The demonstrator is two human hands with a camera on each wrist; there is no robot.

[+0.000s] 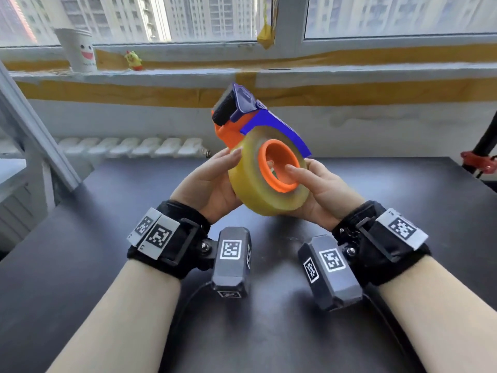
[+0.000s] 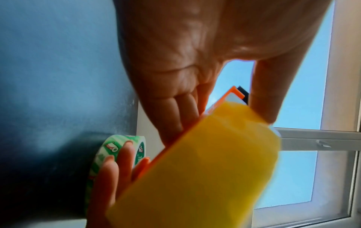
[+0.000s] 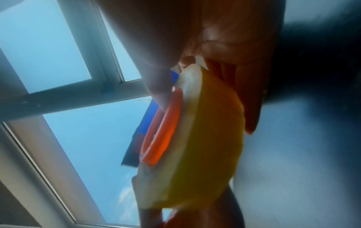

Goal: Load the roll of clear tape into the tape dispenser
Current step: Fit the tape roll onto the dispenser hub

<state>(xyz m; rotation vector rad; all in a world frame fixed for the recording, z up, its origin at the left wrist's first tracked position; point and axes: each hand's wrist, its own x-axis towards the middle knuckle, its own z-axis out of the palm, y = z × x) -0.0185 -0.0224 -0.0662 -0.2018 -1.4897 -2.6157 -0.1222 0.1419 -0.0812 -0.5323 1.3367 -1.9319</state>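
You are holding the tape dispenser (image 1: 243, 117) above the bench (image 1: 94, 238), with the roll of clear tape (image 1: 269, 179) seated around its orange hub (image 1: 279, 168). Your left hand (image 1: 212, 181) is curling its grip around the roll's near edge, steadying it. Your right hand (image 1: 317, 189) is cupping the roll's far side, thumb on the hub rim, probably pressing it home. A green patterned tape roll (image 2: 117, 152) is lying beside your fingers; a paper cup (image 1: 78, 49) and toy (image 1: 133, 60) are sitting well apart on the windowsill.

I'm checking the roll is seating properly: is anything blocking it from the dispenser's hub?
Nothing visible does. The tape roll already sits around the orange hub of the dispenser, gripped by the left hand and right hand.
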